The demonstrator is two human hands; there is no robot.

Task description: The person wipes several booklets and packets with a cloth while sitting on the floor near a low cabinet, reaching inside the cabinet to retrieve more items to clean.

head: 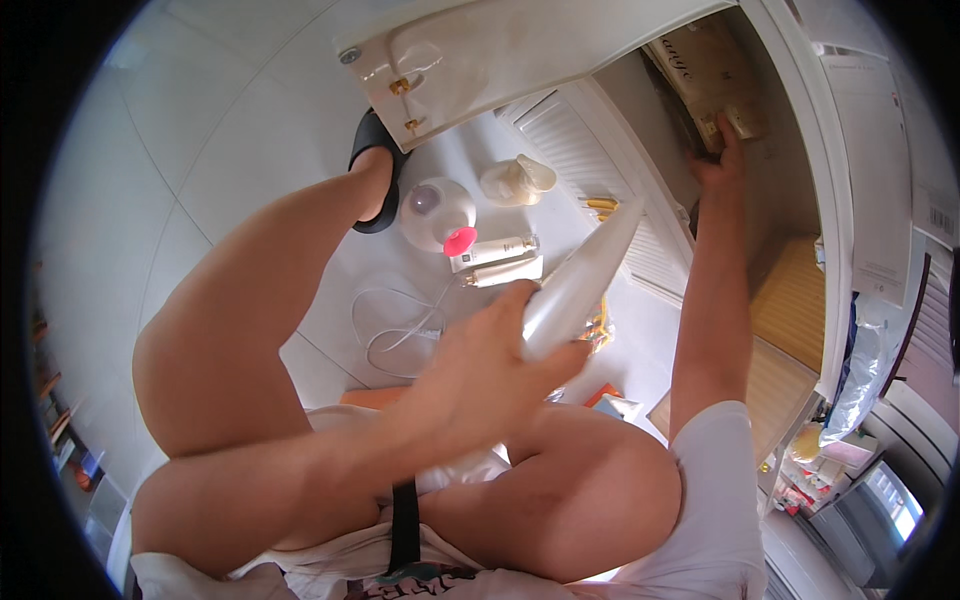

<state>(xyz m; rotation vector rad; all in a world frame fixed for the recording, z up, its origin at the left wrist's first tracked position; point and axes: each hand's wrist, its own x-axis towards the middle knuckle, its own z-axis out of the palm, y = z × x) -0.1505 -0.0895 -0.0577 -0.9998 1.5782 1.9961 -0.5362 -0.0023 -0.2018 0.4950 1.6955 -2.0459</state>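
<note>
My left hand [517, 337], slightly blurred, holds a smooth white tapered object [585, 277] above the floor; its exact kind is unclear. My right hand [720, 154] reaches into an open white cabinet, its fingers against the lower edge of a beige lettered package [701, 75]; whether it grips the package is unclear. On the floor before me are a round white device with a clear dome [437, 214], a pink oval part [460, 241] at its edge, a cream bottle [514, 182] and two white tubes [491, 253].
A white cable [390, 352] lies looped on the floor. Above it juts a white panel with brass-coloured hinges [450, 67]. A louvered door [574, 146] stands beyond the bottle. Wooden boards [787, 300] are inside the cabinet. My bent legs flank the work area.
</note>
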